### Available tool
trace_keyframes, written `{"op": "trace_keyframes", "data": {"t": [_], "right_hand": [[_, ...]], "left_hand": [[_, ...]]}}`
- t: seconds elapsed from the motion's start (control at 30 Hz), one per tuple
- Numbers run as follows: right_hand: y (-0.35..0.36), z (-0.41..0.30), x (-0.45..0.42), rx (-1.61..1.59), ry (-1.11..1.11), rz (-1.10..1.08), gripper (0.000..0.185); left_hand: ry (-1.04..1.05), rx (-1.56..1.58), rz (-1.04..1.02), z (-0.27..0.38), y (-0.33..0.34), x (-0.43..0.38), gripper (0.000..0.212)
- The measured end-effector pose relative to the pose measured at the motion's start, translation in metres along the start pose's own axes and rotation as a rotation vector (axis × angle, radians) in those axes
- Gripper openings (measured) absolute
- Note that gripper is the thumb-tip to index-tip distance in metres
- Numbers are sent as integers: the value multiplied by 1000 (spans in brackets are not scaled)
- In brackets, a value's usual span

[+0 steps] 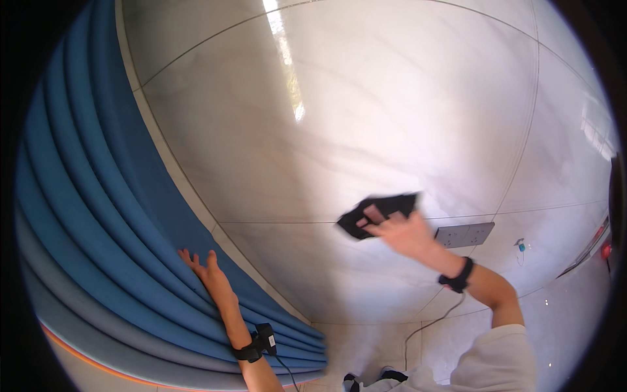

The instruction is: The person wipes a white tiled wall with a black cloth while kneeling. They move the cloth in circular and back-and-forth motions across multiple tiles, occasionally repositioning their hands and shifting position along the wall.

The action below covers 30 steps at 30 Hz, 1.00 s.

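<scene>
My right hand (404,234), slightly blurred, holds a black cloth (392,203) at the pale glossy tiled wall (392,122). Parts of the fingers show over the cloth. My left hand (213,277) is raised in front of a pleated blue curtain (161,215), with its fingers apart and nothing in them. Whether it touches the curtain cannot be told. Each wrist wears a black strap; the left strap carries a small black box (266,338), and a cable hangs from each.
A grey double wall socket (464,235) sits just right of my right hand. Further right, a small hook (520,244) with a teal item is on the wall. A red object (606,251) is at the right rim. My dark shoes (389,375) stand on the tiled floor below.
</scene>
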State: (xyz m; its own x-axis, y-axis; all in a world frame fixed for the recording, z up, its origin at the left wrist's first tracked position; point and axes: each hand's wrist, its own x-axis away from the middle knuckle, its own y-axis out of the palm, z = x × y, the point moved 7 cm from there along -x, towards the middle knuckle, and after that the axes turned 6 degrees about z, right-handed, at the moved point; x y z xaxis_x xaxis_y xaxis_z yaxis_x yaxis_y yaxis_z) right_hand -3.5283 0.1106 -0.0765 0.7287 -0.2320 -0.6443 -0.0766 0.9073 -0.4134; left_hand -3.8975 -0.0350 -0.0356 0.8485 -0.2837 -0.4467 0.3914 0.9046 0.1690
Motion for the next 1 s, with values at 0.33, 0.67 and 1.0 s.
{"op": "trace_keyframes", "data": {"t": [0.33, 0.67, 1.0], "right_hand": [[-95, 243, 158, 162, 1151, 575, 59], [-1, 2, 59, -102, 1071, 271, 74], [83, -304, -183, -537, 285, 199, 39]], "left_hand": [[-63, 103, 136, 14, 10, 2, 80], [-126, 154, 6, 7, 16, 19, 80], [-23, 89, -232, -27, 3, 18, 80]]}}
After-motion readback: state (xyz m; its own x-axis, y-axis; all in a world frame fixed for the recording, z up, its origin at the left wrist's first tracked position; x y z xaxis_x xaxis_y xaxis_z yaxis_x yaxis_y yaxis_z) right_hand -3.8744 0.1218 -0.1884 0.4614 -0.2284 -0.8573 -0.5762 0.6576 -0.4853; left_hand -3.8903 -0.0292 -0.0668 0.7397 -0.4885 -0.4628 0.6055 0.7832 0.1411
